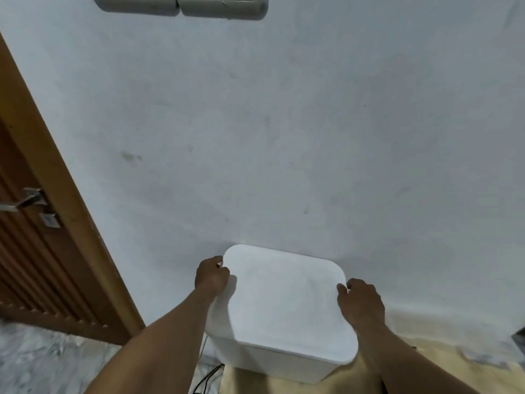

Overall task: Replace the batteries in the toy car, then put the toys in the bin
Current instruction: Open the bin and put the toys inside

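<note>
A white plastic bin (272, 362) stands against the wall, covered by a flat white lid (287, 305) with rounded corners. My left hand (211, 275) grips the lid's left edge near the far corner, fingers curled around the rim. On the opposite side my right hand (360, 301) holds the lid's right edge, thumb on top. The lid sits level on the bin. No toy car, toys or batteries are in view; the inside of the bin is hidden by the lid.
A pale blue-white wall (284, 137) fills most of the view right behind the bin. A brown wooden door (37, 265) with a metal handle (25, 200) is at the left. A black cable (207, 376) lies on the floor below the bin.
</note>
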Available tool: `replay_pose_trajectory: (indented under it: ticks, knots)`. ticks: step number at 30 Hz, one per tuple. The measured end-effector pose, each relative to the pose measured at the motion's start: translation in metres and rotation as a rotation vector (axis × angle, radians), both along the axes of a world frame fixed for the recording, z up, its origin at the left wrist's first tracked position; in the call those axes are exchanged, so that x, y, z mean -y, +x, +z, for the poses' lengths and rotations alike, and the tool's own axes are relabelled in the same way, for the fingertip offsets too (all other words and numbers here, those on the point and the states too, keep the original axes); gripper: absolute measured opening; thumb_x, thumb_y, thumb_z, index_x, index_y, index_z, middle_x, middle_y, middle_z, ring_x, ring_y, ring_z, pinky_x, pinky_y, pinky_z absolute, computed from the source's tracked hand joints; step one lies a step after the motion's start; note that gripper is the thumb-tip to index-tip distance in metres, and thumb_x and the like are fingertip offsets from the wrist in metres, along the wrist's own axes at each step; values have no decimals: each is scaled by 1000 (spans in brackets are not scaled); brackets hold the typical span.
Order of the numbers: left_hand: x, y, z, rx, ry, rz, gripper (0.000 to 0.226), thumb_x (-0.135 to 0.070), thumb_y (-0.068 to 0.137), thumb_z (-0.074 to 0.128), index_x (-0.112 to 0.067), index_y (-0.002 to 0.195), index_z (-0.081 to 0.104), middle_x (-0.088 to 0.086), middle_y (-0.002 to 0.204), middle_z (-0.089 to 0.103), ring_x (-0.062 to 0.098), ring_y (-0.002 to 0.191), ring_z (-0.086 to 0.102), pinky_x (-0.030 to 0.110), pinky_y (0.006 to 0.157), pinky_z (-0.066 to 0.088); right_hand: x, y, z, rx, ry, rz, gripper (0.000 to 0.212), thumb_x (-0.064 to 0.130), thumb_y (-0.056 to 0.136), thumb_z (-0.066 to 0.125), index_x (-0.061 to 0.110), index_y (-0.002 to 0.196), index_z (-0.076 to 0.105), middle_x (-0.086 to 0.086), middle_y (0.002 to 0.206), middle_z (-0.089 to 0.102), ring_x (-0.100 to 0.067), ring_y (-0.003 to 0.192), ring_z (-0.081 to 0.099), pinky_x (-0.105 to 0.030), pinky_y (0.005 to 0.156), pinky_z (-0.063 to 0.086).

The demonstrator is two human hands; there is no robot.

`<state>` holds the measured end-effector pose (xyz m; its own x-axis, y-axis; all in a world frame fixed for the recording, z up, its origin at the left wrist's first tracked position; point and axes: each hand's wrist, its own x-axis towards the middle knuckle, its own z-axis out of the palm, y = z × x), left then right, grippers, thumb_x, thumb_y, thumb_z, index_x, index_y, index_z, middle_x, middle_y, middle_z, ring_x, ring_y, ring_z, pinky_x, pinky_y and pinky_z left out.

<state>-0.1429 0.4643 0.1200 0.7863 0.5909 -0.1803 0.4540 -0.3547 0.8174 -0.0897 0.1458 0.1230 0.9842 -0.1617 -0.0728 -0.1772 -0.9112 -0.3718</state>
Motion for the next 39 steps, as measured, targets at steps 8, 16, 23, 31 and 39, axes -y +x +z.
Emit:
replay_pose_trajectory:
  ticks: [8, 16, 23, 31, 39]
  knots:
    - [-3, 5, -17, -94, 50, -18, 49, -6, 88, 38, -20, 134, 50, 12, 128, 50, 35, 108, 56, 33, 92, 46, -8, 1, 0, 33, -69, 51, 37, 45, 100, 39, 22, 124, 57, -7, 117, 61, -27, 109, 59, -33, 90, 45]
    - [2, 3, -20, -184, 270, -167, 56, -26, 99, 36, -29, 153, 19, 4, 146, 35, 28, 125, 45, 41, 98, 43, -10, 0, -5, 56, -86, 54, 28, 31, 101, 38, 18, 118, 57, -5, 109, 65, -28, 99, 63, -33, 79, 46]
    - [-1, 4, -22, -178, 266, -203, 59, -34, 99, 41, -27, 153, 18, 5, 144, 34, 29, 125, 49, 41, 99, 43, -10, 2, -9, 77, 28, -9, 28, 29, 99, 35, 21, 109, 60, -3, 99, 66, -28, 88, 62, -33, 76, 48]
    - [-6, 4, -13, -20, 60, -105, 56, -16, 97, 47, -26, 151, 35, 12, 144, 41, 30, 133, 42, 38, 109, 35, -8, -6, -19, 169, 146, -45, 31, 39, 97, 49, 21, 119, 62, 5, 106, 70, -23, 106, 63, -33, 85, 47]
    - [-9, -7, -4, 130, -199, 48, 54, -3, 91, 50, -23, 140, 55, -1, 132, 60, 17, 112, 53, 23, 96, 37, -16, -17, -17, 251, 161, -91, 33, 38, 96, 53, 23, 122, 67, -3, 103, 74, -29, 102, 66, -35, 86, 49]
